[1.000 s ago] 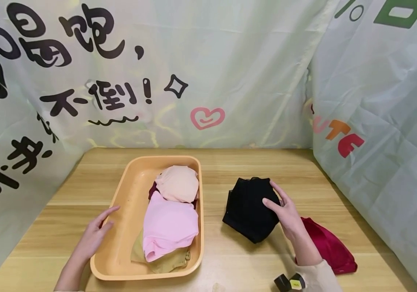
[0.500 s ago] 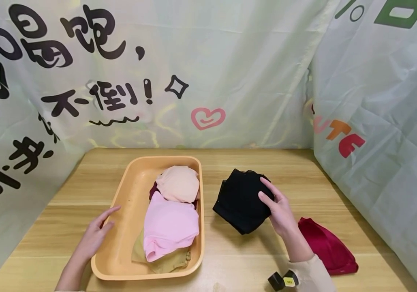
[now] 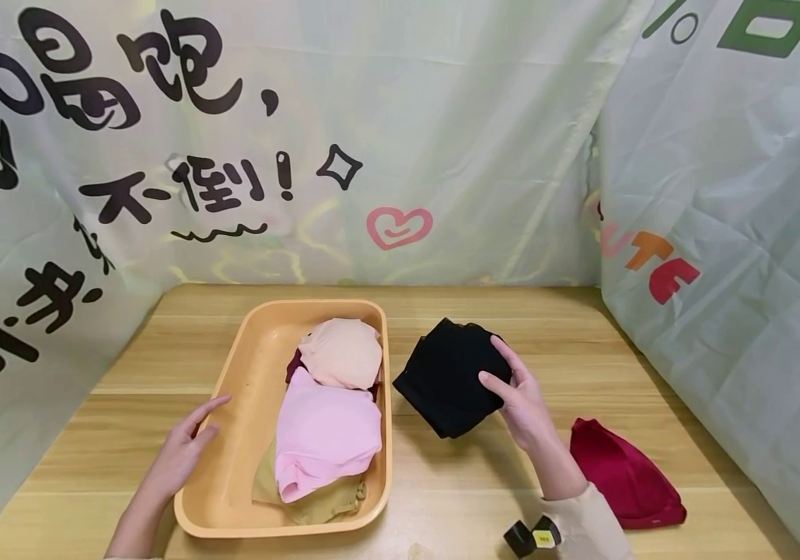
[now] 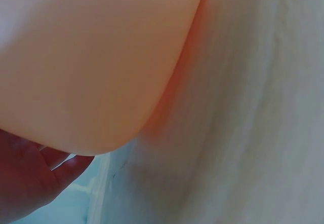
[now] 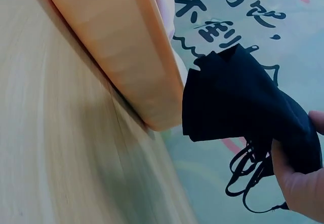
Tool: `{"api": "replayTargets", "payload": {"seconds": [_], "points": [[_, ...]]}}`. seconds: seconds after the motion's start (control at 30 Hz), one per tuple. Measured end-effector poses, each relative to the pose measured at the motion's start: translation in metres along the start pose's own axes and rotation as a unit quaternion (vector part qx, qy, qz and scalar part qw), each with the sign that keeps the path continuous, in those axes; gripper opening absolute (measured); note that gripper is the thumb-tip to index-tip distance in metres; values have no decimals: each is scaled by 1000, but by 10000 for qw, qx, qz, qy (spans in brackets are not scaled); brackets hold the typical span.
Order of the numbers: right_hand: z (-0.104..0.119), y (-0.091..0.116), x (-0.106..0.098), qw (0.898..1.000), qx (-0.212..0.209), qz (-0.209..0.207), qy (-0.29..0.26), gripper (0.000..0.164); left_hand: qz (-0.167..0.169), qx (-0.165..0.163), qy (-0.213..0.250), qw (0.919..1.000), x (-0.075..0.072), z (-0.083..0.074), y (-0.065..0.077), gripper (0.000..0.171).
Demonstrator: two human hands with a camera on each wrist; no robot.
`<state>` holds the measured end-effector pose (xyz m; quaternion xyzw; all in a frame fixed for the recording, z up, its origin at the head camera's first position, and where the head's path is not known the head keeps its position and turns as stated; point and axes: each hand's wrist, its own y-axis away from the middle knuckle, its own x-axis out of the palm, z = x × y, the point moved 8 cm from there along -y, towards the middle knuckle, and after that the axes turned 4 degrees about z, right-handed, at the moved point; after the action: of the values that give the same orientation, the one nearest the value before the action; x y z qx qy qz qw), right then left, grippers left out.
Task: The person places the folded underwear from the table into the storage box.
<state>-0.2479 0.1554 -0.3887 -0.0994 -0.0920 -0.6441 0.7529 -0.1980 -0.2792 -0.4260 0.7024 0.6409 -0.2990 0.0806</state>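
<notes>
A folded black bra (image 3: 450,379) hangs above the table just right of the tan tray (image 3: 186,513). My right hand (image 3: 527,404) pinches its right end, thumb on the near face. Thin black straps (image 5: 248,176) dangle below it in the right wrist view. My left hand (image 3: 179,451) rests at the tray's left rim, its fingers fairly straight and reaching over the edge. Inside the tray, along its right side, lie a pale peach folded garment (image 3: 340,354), a pink one (image 3: 330,435) and an olive one (image 3: 326,505) partly under the pink. Some dark maroon cloth peeks from beneath the peach one.
A dark red folded bra (image 3: 623,474) lies on the wooden table (image 3: 455,513) at the right, beside my right forearm. Printed fabric curtains (image 3: 469,155) stand behind the table and along both sides. A small black device (image 3: 532,537) with a yellow label sits at the right wrist.
My right hand has carried the black bra left and slightly away from me, closer to the tray's right rim. The left hand and the tray have stayed in place.
</notes>
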Motion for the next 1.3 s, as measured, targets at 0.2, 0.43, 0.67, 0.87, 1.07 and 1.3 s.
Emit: {"api": "replayTargets", "payload": {"seconds": [0.2,0.43,0.67,0.87,1.07,1.3], "points": [[-1,-1,7,9996,-206,171,-114,66,-12,69,-18,10000,0,-2,-1,33],[0,-1,12,9985,-483,191,-150,54,21,-47,-125,9999,0,-1,0,34],[-3,-4,21,9988,-393,176,-237,44,16,-64,-84,9999,-1,0,1,34],[-5,-5,30,9981,-391,330,-336,55,21,28,51,10000,0,-1,0,34],[-5,-4,37,9973,-348,494,-416,61,21,-9,83,10000,0,0,0,34],[-8,-6,46,9954,-337,767,-463,71,25,-82,29,10000,0,-1,0,34]]}}
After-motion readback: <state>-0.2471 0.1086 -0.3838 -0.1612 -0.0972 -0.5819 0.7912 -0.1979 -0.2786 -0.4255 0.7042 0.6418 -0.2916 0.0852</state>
